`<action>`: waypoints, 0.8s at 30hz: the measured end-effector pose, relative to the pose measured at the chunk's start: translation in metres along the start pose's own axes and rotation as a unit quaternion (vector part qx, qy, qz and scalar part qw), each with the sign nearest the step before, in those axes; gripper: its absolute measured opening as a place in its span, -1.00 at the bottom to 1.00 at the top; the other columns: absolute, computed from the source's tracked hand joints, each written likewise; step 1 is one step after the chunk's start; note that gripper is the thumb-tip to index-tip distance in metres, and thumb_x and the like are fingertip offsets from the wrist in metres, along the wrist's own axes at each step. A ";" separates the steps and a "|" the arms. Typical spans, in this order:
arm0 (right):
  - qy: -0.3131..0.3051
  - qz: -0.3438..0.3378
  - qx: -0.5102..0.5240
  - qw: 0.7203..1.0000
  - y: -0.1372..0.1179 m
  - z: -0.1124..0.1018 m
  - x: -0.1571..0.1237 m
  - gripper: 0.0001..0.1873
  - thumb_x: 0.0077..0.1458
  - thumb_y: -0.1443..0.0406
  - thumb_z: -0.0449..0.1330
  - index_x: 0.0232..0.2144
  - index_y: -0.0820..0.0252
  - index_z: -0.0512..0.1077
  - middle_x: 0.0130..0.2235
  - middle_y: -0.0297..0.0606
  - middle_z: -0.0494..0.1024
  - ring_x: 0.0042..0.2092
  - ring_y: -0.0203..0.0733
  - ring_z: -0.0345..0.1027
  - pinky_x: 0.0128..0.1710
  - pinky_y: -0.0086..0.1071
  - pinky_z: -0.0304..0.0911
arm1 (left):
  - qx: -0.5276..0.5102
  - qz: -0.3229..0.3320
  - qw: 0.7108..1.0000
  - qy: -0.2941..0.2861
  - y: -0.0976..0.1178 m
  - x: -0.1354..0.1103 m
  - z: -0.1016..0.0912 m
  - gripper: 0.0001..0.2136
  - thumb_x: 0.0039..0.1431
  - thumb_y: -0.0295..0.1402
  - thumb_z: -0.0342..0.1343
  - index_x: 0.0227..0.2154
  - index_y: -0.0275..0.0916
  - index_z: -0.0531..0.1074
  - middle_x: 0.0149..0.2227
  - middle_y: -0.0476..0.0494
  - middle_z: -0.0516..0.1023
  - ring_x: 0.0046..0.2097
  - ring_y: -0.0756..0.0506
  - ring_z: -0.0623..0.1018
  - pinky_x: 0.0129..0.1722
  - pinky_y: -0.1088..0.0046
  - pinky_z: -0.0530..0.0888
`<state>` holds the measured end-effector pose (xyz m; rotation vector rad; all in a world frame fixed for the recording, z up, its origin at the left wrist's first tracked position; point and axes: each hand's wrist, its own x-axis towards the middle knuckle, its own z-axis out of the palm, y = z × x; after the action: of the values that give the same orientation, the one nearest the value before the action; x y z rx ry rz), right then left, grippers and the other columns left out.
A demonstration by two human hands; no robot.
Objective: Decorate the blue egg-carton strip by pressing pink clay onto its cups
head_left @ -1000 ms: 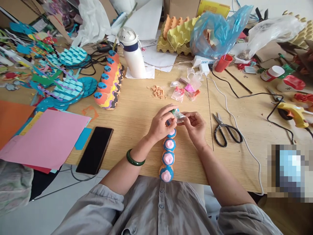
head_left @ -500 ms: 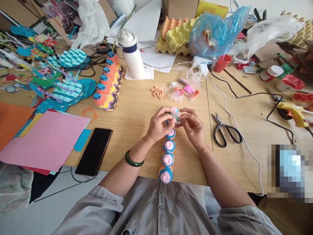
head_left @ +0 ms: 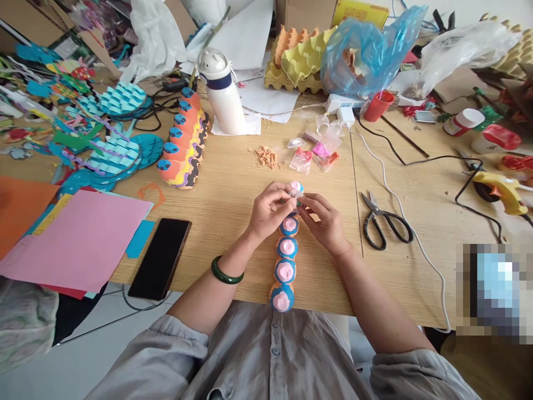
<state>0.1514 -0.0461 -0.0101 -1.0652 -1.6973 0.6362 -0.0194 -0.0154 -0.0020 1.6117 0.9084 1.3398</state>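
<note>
Both hands pinch a small clear plastic bag (head_left: 296, 194) with something green inside, held over the far end of a painted egg-carton strip. My left hand (head_left: 272, 210) grips the bag from the left, a dark green bangle on its wrist. My right hand (head_left: 323, 221) has its fingertips closed on the bag's right side. Below them the egg-carton strip (head_left: 286, 246) runs toward my body, its orange-edged cups painted blue with pink clay on top. Fingers and bag cover part of the strip's far cups.
Black-handled scissors (head_left: 381, 219) and a white cable (head_left: 400, 206) lie to the right. Small bags of coloured clay (head_left: 315, 153) and orange crumbs (head_left: 267, 158) sit beyond the hands. At left are a phone (head_left: 160, 258), pink paper (head_left: 79, 236) and another painted carton strip (head_left: 183, 141); behind stands a white bottle (head_left: 225, 100).
My right hand has moved slightly left and down, its fingers now closer together against the bag. The left hand stays nearly in place. The strip has not moved.
</note>
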 end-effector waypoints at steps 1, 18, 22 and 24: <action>0.006 -0.004 -0.011 1.000 0.000 0.000 0.000 -0.81 0.26 0.23 0.24 -0.09 0.00 0.59 -0.02 -0.17 0.59 -0.21 -0.20 0.53 -0.21 -0.22 0.61 | -0.008 -0.006 1.000 0.000 0.000 0.001 -0.001 -0.65 0.23 -0.06 0.22 -0.50 -0.24 0.48 -0.22 -0.15 0.50 -0.13 -0.07 0.58 -0.25 0.44 0.57; 0.101 0.183 0.251 0.945 -0.011 -0.005 0.009 -0.73 0.13 0.11 0.38 -0.26 0.10 0.43 -0.15 -0.30 0.54 -0.32 -0.31 0.51 -0.34 -0.35 0.59 | 0.032 0.005 0.999 0.036 -0.004 0.007 -0.014 -0.68 0.27 -0.19 0.21 0.00 -0.21 0.58 0.06 -0.26 0.55 0.12 -0.14 0.56 0.05 0.37 0.57; 0.099 0.259 0.349 0.895 -0.008 -0.008 0.014 -0.63 0.05 0.05 0.43 -0.28 0.13 0.42 -0.29 -0.34 0.62 -0.41 -0.29 0.54 -0.38 -0.34 0.59 | -0.013 -0.030 0.998 0.046 -0.009 0.006 -0.014 -0.66 0.25 -0.20 0.22 0.03 -0.22 0.55 0.08 -0.27 0.56 0.12 -0.15 0.57 0.02 0.39 0.59; 0.102 0.276 0.375 0.879 -0.005 -0.009 0.015 -0.62 0.04 0.03 0.43 -0.31 0.13 0.42 -0.29 -0.32 0.64 -0.41 -0.29 0.56 -0.38 -0.37 0.60 | -0.032 -0.042 0.997 0.048 -0.011 0.006 -0.014 -0.62 0.23 -0.20 0.24 0.06 -0.21 0.53 0.09 -0.26 0.54 0.11 -0.15 0.58 0.01 0.38 0.59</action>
<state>0.1562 -0.0357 0.0046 -0.9753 -0.7995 1.3586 -0.0321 -0.0033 -0.0090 1.4550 0.9707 1.3838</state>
